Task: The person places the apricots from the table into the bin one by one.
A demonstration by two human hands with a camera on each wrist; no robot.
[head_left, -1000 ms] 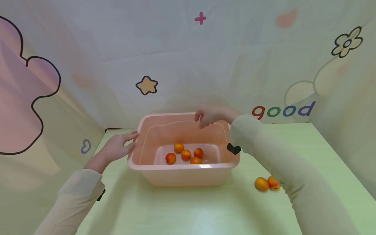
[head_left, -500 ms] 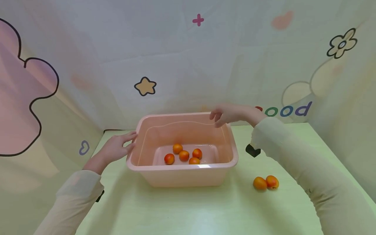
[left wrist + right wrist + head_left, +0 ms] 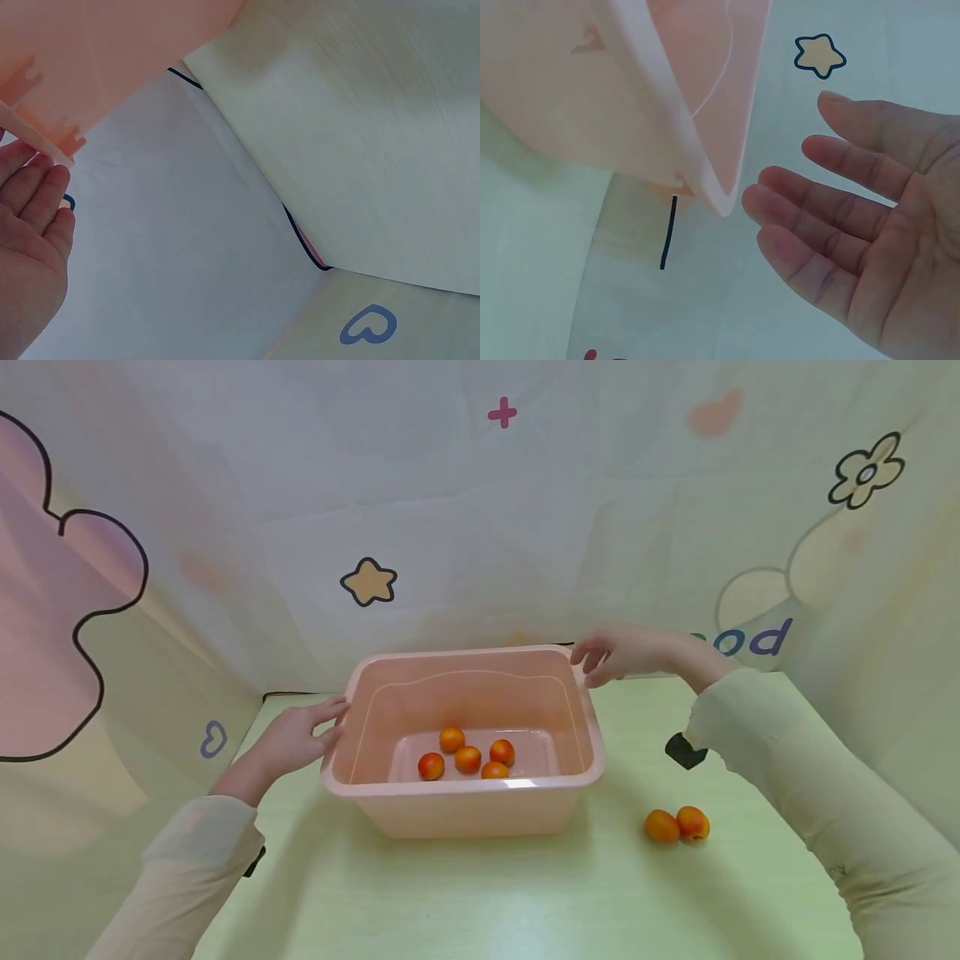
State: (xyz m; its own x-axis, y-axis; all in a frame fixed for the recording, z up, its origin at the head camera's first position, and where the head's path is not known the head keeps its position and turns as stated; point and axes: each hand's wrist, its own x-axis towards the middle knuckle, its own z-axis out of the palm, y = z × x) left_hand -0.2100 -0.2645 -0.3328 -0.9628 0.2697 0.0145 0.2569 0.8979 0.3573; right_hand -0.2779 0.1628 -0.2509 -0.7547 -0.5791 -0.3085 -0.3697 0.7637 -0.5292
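A pink plastic basin (image 3: 465,814) stands on the table with several orange-red apricot-like fruits (image 3: 467,759) on its floor. At its left rim is my left hand (image 3: 292,739); in the left wrist view the fingertips (image 3: 52,180) touch the rim's underside, fingers fairly straight. My right hand (image 3: 626,653) hovers by the basin's back right corner. Its palm and loosely spread fingers show in the right wrist view, apart from the rim, holding nothing. Two more such fruits, one on the left (image 3: 662,827) and one on the right (image 3: 693,823), lie side by side right of the basin.
The pale green table (image 3: 465,902) carries the basin and the loose fruits. A printed cloth (image 3: 480,527) rises behind the table and along both sides, with a star, flower and letters on it. The basin's back edge is close to the cloth.
My right hand has moved right, from above the basin's inside to its back right corner. The left hand stays at the left rim. The view has shifted slightly.
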